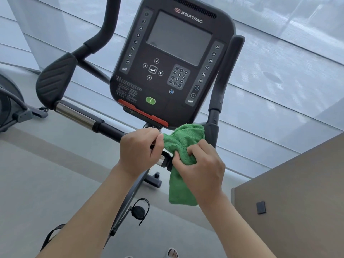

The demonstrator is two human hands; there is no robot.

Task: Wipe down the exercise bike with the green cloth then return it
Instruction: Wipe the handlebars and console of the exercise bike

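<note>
The exercise bike's black console [173, 58] with a dark screen and keypad fills the upper middle of the head view. Its handlebar [78, 114] runs from a padded left grip down toward the centre. The green cloth [183, 138] is bunched over the right part of the handlebar just below the console, one end hanging down. My right hand [202, 168] grips the cloth's middle against the bar. My left hand [139, 149] pinches the cloth's left edge at the bar, fingers curled.
A brown counter [290, 192] with a small dark block stands at the right. Another machine's base [11, 108] sits at the far left. The bike's pedal [138, 211] hangs below my arms. Frosted window panels lie behind, grey floor below.
</note>
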